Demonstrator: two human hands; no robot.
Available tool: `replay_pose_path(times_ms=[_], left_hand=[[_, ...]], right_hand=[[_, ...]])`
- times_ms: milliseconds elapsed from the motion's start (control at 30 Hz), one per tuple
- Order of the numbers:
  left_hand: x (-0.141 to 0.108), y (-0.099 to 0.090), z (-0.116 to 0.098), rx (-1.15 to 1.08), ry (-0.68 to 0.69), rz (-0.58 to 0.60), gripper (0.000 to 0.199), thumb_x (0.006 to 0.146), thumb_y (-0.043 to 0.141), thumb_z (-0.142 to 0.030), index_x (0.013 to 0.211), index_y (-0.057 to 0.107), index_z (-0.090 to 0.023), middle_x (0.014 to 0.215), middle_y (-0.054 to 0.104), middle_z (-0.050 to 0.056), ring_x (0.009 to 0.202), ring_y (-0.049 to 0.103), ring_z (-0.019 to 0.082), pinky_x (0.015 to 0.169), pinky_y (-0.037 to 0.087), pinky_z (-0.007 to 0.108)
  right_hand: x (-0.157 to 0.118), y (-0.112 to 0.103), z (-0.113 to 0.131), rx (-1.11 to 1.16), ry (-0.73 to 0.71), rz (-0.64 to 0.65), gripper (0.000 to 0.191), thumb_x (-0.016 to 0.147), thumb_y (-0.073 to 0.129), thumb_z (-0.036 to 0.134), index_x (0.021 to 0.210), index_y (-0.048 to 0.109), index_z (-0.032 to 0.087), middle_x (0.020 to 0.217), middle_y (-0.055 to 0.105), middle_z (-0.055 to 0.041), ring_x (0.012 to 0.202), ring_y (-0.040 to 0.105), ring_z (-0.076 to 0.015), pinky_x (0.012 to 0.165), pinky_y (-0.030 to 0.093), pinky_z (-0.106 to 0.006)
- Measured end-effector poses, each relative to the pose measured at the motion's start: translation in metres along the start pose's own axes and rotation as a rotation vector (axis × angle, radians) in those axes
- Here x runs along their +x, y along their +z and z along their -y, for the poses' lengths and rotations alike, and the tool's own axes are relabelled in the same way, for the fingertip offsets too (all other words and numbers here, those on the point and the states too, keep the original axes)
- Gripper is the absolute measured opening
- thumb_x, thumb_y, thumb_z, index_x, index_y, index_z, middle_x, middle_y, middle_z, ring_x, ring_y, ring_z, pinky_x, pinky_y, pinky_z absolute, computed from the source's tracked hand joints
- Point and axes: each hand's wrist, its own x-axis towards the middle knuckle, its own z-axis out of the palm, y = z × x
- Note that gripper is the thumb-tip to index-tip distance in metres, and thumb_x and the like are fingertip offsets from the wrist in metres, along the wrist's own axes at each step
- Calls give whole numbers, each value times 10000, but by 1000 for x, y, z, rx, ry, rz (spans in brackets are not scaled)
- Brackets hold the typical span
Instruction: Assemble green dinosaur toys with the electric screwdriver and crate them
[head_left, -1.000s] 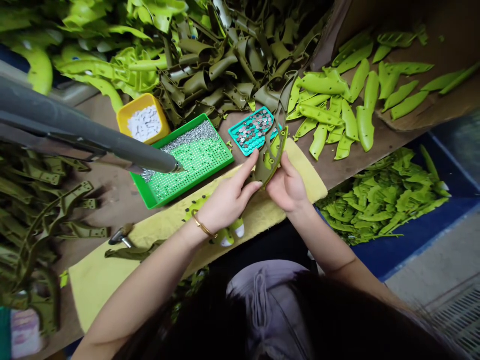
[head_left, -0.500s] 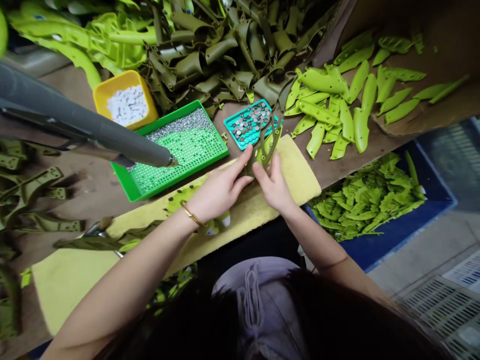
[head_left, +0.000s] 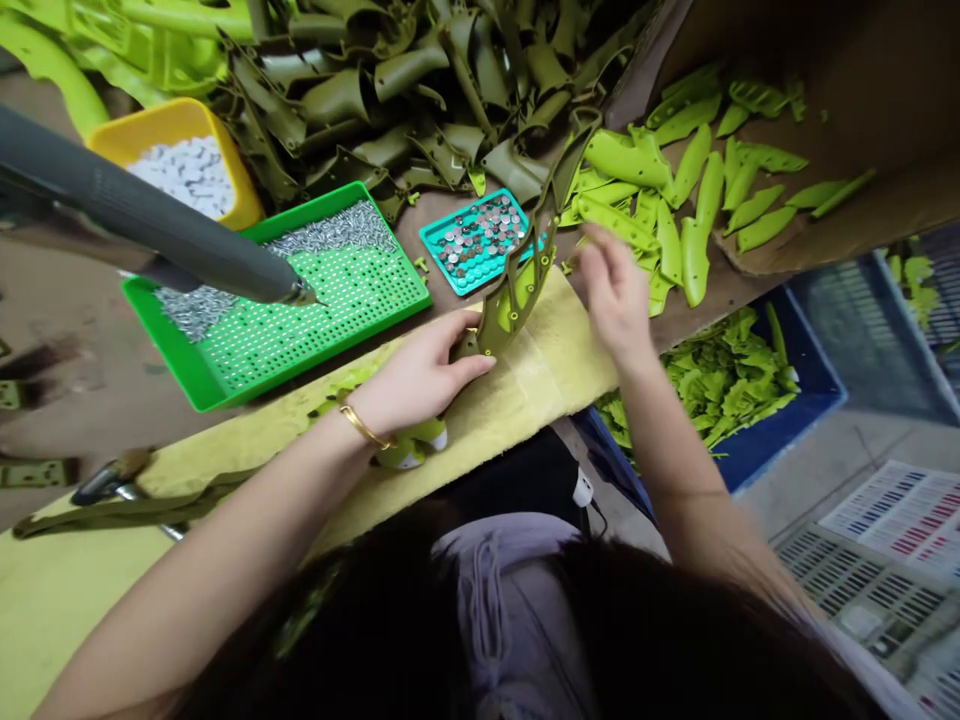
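Note:
My left hand (head_left: 424, 372) is closed on the near end of an olive-green plastic shell (head_left: 491, 328), a long curved piece that tilts up and away over the yellow pad. A lime-green insert (head_left: 519, 292) lies inside the shell's hollow. My right hand (head_left: 619, 295) is off the shell, to its right, with loosely bent fingers apart and nothing visible in them. Its fingertips are close to a pile of lime-green plastic pieces (head_left: 694, 262). Under my left wrist, a lime-green form with dark tips (head_left: 397, 455) is partly hidden on the pad.
A grey power screwdriver (head_left: 187, 240) reaches over a green tray (head_left: 315, 365) of screws. Close by are a yellow bin (head_left: 244, 185) of white pieces and a turquoise tray (head_left: 480, 272) of small discs. Olive shells (head_left: 337, 100) are heaped behind. A blue crate (head_left: 814, 405) stands lower right.
My right hand has let go of the olive-green shell and moved right toward the lime pieces. My left hand still holds the shell. The view has shifted, so the surroundings appear further left.

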Motion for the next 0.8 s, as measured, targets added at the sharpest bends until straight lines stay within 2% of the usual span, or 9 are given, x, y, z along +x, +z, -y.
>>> replay_pose_path(times_ms=[67,133,200,267,333,433,533,667,800], left_hand=[[3,1,3,-31,-43,34,521,781,586,-403,1230,565,-139,1260,633,109,1145,597,277,1047,432,435],[0,0,7,-22,-92,84,520,763,593,-441,1198,579,-155,1230,646,103,1118,606,288,1023,443,444],[-5,-3,13,-16,-138,115,517,750,601,-467,1173,590,-170,1213,653,94,1098,612,290,1006,450,440],[-10,-5,19,-30,-182,126,512,739,609,-473,1151,599,-170,1186,661,91,1074,618,288,985,460,431],[-12,-7,24,-80,-228,132,498,718,629,-471,1109,616,-163,1116,680,85,1027,632,281,944,477,415],[-10,-7,27,-217,-283,154,463,673,689,-453,1041,645,-174,1041,693,53,982,640,253,892,491,369],[-7,-5,28,-353,-362,102,427,687,708,-492,976,669,-181,991,700,41,933,643,230,840,501,344],[-7,-1,30,-515,-411,7,434,732,685,-577,913,695,-183,903,715,60,843,653,213,778,523,348],[-8,-2,29,-425,-348,33,427,757,666,-583,899,708,-183,861,710,57,801,648,199,728,516,330]], right_hand=[[34,-27,-28,-351,-40,-79,457,925,440,461,1287,549,204,1365,566,-143,1336,466,-289,1108,385,-527],[57,-49,-44,-487,-57,-85,438,943,394,388,1282,560,166,1341,589,-157,1308,490,-290,1119,361,-547],[63,-62,-45,-451,-136,-182,459,969,305,331,1349,498,162,1401,546,-150,1331,470,-250,1148,339,-513],[53,-64,-33,-325,-237,-273,486,979,281,335,1434,370,187,1507,431,-133,1402,392,-205,1176,320,-460],[33,-57,-14,-213,-278,-162,505,970,347,408,1434,333,208,1501,427,-136,1387,416,-209,1144,370,-449],[1,-38,14,-193,-328,236,532,900,487,550,1313,473,214,1286,598,-121,1161,585,-247,980,489,-450],[-16,-18,29,-266,-516,500,508,865,532,593,1218,580,231,1173,640,-102,1059,593,-257,902,486,-432],[-13,2,30,-332,-786,610,406,901,522,504,1237,599,290,1247,600,-79,1168,494,-283,1001,377,-489],[-5,16,28,-332,-824,644,374,900,549,433,1254,600,325,1275,578,-73,1188,450,-295,1002,334,-514]])
